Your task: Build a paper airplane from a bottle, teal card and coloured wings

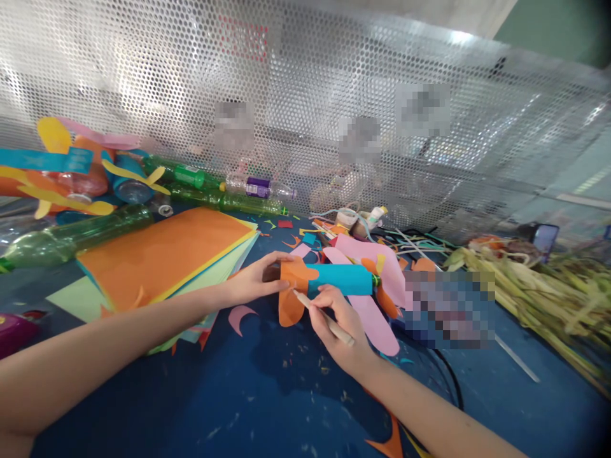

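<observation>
An airplane-like craft, its body wrapped in blue paper (344,278), lies at the middle of the table with pink paper wings (375,324). At its left end is an orange paper piece (290,308) with rounded lobes, pinched between the fingers of my left hand (260,280). My right hand (346,331) grips a pale pen (329,319), its tip touching or very near the orange piece. At the craft's right end sit a green bottle neck (376,280) and smaller orange pieces.
Stacked coloured paper (167,254) lies left, beside a green bottle (86,235) and finished paper-and-bottle crafts (90,165). More bottles line the perforated metal panel (305,83). Dry husks (534,299) lie right. Paper scraps and a black cable (451,375) are nearby.
</observation>
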`<state>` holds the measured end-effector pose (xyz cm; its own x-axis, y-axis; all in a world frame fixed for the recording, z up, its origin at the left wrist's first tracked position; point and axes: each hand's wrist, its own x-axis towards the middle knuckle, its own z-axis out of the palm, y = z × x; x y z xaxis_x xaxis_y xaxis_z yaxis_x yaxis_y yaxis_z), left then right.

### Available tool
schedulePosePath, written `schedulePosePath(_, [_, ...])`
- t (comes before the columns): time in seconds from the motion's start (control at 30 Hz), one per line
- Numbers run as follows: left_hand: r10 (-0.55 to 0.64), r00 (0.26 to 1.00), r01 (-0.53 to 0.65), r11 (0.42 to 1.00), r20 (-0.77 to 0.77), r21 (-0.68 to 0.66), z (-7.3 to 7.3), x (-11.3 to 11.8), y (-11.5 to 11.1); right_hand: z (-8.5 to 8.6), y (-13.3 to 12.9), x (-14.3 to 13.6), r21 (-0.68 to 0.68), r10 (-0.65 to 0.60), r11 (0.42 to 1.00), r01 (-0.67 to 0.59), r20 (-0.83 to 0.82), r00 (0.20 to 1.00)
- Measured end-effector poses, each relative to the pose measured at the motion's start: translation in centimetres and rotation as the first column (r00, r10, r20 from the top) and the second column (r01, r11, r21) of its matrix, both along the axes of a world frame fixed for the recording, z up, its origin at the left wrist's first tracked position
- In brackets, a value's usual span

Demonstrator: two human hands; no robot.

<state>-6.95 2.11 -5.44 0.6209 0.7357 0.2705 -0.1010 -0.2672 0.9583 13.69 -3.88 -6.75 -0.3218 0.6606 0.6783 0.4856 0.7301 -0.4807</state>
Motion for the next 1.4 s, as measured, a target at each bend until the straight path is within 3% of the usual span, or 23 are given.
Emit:
schedulePosePath(0.8, [0.020, 1.000, -0.020, 1.000, -0.004, 0.018, -0.49, -0.05, 0.26, 0.42, -0.11, -0.24, 0.047, 0.019, 0.999, -0.020, 0.013, 1.000])
schedulePosePath(1.4, [0.015, 1.000, -0.015, 1.000, -0.020, 0.011, -0.06, 0.00, 0.05, 0.23, -0.02, -0.11, 0.016, 0.031, 0.999, -0.032, 0.017, 0.999])
